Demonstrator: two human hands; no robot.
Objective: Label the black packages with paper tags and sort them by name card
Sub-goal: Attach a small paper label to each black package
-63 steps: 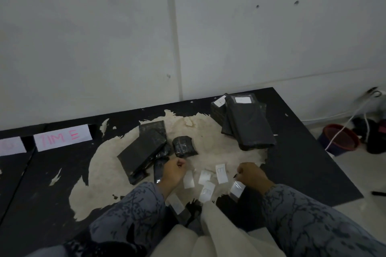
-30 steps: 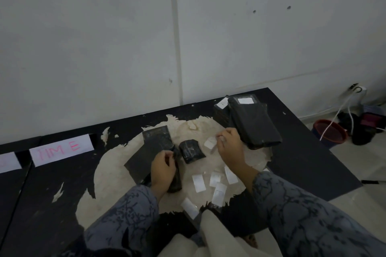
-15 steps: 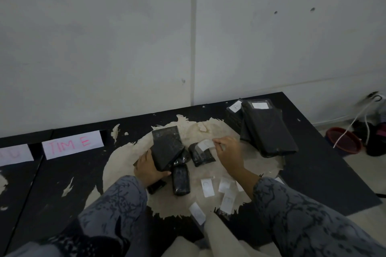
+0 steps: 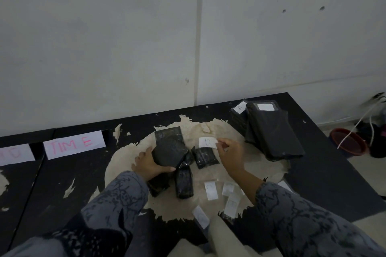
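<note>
The left hand (image 4: pixel 149 165) grips the near edge of a flat rectangular black plastic package (image 4: pixel 169 146), tilting it up off the counter, while the right hand (image 4: pixel 230 152) pinches a small white paper tag marked "D" (image 4: pixel 207 142) by its right end, holding it in the air just above a small crinkled black pouch (image 4: pixel 204 157). Neither hand has pressed the tag down yet, and I cannot tell which of the two it is meant for.

The task looks partly done. At the far right, a stack of large black wrapped packages (image 4: pixel 273 131) already carries white tags, one of which reads "A". Several things remain: the lifted package, the small pouch, a narrow black packet (image 4: pixel 183 182) lying just below them and another dark one partly hidden under the left wrist all show no tag. Loose white paper tags (image 4: pixel 211 190) lie scattered near the right forearm. Sorting seems barely begun, as nothing sits by the white name card lettered "TIME" in pink (image 4: pixel 74 144) at the far left.

The worn black counter (image 4: pixel 313 173) ends close on the right, just beyond the tagged stack, and a wall closes off the back. Open room lies to the left, toward the name cards.
</note>
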